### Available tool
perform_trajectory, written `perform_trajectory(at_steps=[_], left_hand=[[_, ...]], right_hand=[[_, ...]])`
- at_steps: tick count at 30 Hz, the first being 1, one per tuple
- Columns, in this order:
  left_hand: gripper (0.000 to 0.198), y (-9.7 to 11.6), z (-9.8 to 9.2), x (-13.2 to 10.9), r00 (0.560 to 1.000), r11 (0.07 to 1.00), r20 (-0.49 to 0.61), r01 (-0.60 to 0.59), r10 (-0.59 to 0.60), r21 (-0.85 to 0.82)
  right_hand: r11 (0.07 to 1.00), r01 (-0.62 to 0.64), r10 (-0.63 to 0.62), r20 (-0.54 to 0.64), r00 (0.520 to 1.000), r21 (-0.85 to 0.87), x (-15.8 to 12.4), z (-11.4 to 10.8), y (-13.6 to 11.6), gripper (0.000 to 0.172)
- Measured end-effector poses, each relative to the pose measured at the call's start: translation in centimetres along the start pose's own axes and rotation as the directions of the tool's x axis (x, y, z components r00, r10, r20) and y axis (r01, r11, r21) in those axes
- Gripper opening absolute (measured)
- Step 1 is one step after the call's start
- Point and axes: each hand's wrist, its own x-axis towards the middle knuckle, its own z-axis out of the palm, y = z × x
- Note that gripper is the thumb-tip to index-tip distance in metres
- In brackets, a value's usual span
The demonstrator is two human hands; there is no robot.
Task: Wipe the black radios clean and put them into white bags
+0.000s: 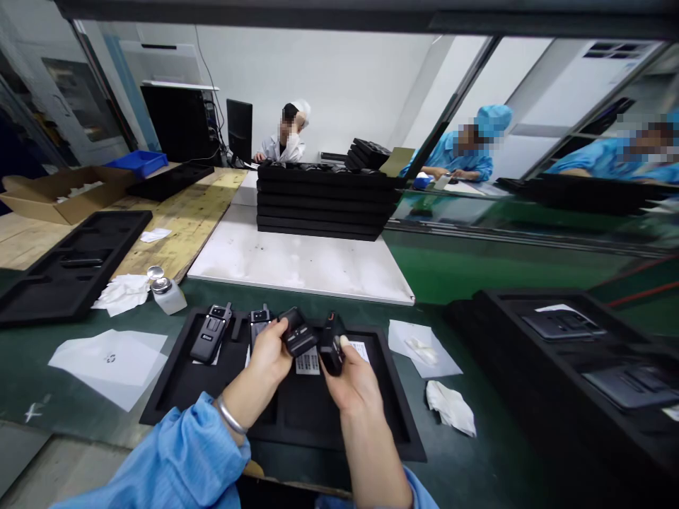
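Just above the black foam tray (pixel 323 431), my left hand (pixel 269 353) grips a black handheld device (pixel 301 338), tilted to the right. My right hand (pixel 354 378) holds a second black handheld device (pixel 332 343) on edge, close beside the first but apart from it. Two handheld radios with stub antennas lie in the tray: one radio (pixel 211 338) at the left, and another radio (pixel 258 325) partly hidden by my left hand. A printed white label (pixel 308 363) shows beneath the held devices. My fingers hide the lower parts of both devices.
Left of the tray are a white sheet (pixel 114 364), crumpled tissue (pixel 124 291) and a pump bottle (pixel 168 295). More tissue (pixel 450 408) lies to the right, near a tray stack (pixel 509 382). Black trays (pixel 323 205) stand stacked behind. Several co-workers sit farther back.
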Motion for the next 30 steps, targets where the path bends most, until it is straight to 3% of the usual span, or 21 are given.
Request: perform_trajectory(at_steps=[4, 7, 9, 11, 13, 15, 16, 18, 20, 24, 27, 30], left_hand=[[0.044, 1.9, -0.8, 0.5, 0.97, 0.918, 0.074, -0.244, 0.232, 0.313], [0.054, 1.9, 0.2, 0.7, 0.92, 0.744, 0.195, -0.39, 0.34, 0.543], [0.057, 1.0, 1.5, 0.6, 0.897, 0.615, 0.275, -0.438, 0.346, 0.655], [0.061, -0.2, 2.9, 0.4, 0.878, 0.51, 0.347, -0.475, 0.33, 0.717], [0.065, -1.5, 3.8, 0.3, 0.839, 0.367, 0.431, -0.536, 0.331, 0.76], [0.066, -2.7, 4.2, 0.6, 0.77, 0.107, 0.528, -0.596, 0.359, 0.796], [0.065, -3.2, 4.3, 0.9, 0.732, -0.041, 0.57, -0.601, 0.372, 0.798], [0.064, -4.1, 4.3, 1.6, 0.683, -0.265, 0.618, -0.56, 0.39, 0.785], [0.065, -4.9, 4.3, 2.3, 0.683, -0.335, 0.616, -0.518, 0.393, 0.787], [0.065, -5.9, 4.6, 2.8, 0.708, -0.398, 0.596, -0.457, 0.378, 0.795], [0.066, -6.0, 5.1, 2.7, 0.715, -0.414, 0.586, -0.435, 0.381, 0.8], [0.065, -5.5, 4.7, 2.3, 0.709, -0.396, 0.591, -0.452, 0.385, 0.8]], right_hand=[[0.92, 0.174, -0.248, -0.177, 0.953, -0.352, 0.6, -3.0, -4.2, 0.053], [0.752, 0.227, -0.404, -0.161, 0.9, -0.619, 1.4, -3.1, -6.1, 0.05], [0.641, 0.231, -0.455, -0.12, 0.882, -0.732, 1.5, -2.2, -5.9, 0.045], [0.447, 0.218, -0.486, -0.032, 0.873, -0.867, 1.5, -1.0, -5.0, 0.047], [0.148, 0.173, -0.486, 0.081, 0.87, -0.974, 1.4, 0.0, -4.0, 0.05], [-0.107, 0.103, -0.468, 0.142, 0.873, -0.989, 1.5, 0.5, -3.4, 0.051], [-0.16, 0.07, -0.465, 0.137, 0.875, -0.985, 1.6, 0.6, -3.3, 0.052], [-0.179, 0.014, -0.459, 0.096, 0.883, -0.984, 1.9, 0.5, -3.4, 0.056], [-0.144, -0.02, -0.431, 0.045, 0.901, -0.989, 2.2, 0.4, -3.5, 0.061], [-0.079, -0.045, -0.355, -0.014, 0.935, -0.996, 3.0, 0.5, -3.4, 0.066], [-0.059, -0.058, -0.369, -0.032, 0.929, -0.997, 3.4, 0.7, -3.3, 0.067], [-0.021, 0.013, -0.41, 0.02, 0.912, -1.0, 3.0, -0.5, -4.0, 0.067]])
